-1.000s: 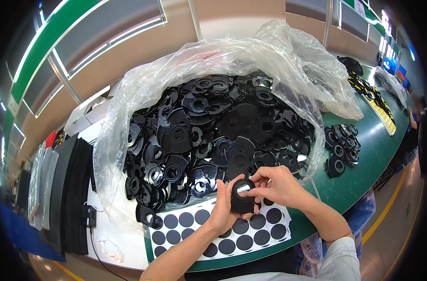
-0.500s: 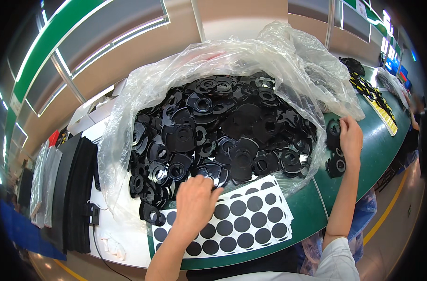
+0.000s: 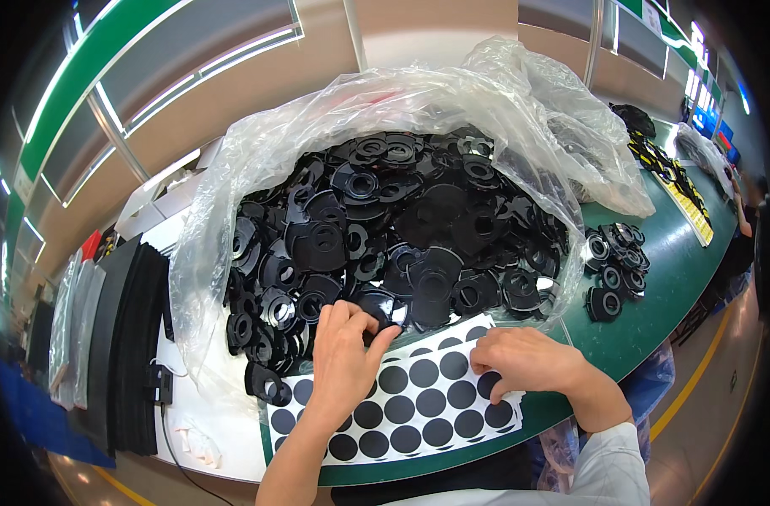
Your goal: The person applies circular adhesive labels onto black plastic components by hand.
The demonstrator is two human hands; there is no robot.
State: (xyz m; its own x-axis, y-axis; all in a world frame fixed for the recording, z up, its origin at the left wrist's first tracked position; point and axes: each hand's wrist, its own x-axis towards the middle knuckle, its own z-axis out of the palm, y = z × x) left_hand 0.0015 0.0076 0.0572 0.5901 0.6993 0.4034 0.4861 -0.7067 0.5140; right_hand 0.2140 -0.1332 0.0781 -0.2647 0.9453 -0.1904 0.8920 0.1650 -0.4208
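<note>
While right hand [image 3: 528, 361] presses, sticker sheet [image 3: 418, 405] lies beneath.

A clear plastic bag [image 3: 233, 211] heaped with round plastic parts [image 3: 402, 228] sits at the centre of the workbench [image 3: 672, 295]. In front of it lies a sheet of round stickers [image 3: 418, 405], with the left hand [image 3: 344, 350] at the heap's near edge and the right hand [image 3: 528, 361] on the sheet. A small stack of parts [image 3: 614, 266] lies right of the bag; foam strips [image 3: 123, 337] lie to its left.
</note>
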